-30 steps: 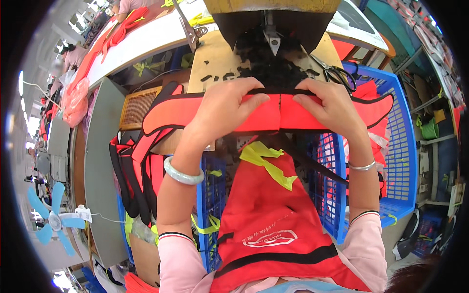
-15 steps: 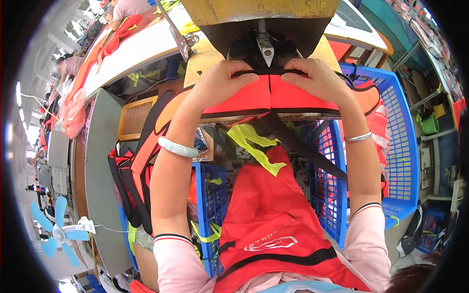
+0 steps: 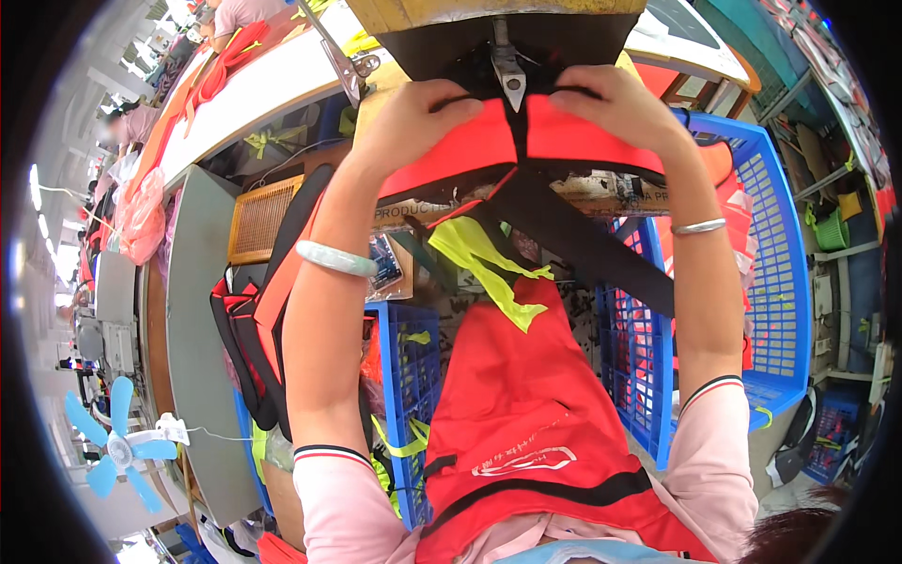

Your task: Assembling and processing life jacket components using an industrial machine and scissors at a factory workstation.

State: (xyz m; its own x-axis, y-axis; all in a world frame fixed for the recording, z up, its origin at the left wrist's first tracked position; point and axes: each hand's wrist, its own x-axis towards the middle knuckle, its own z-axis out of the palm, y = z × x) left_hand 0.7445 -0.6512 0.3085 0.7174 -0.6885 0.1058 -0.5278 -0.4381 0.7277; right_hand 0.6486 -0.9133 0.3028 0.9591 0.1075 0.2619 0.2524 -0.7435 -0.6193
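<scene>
An orange-red fabric piece with black edging stretches across the work edge, with a black strip running down its middle. My left hand is closed on its far edge, thumb on top, left of the middle. On the other side, my right hand grips the same far edge the same way. Between my hands, a metal machine part with a pointed tip hangs just above the fabric's middle. Behind it is the yellow and black machine body. A black strap trails from the fabric down to the right.
Blue plastic crates stand to my right, one holding orange pieces; another blue crate is at lower left. Yellow-green strips dangle below the work edge. A red apron covers my lap. A blue fan and another person are at left.
Both hands have moved away from me, toward the machine, taking the fabric with them. They are slightly farther apart, and the black middle strip shows wider. More of the work edge is uncovered.
</scene>
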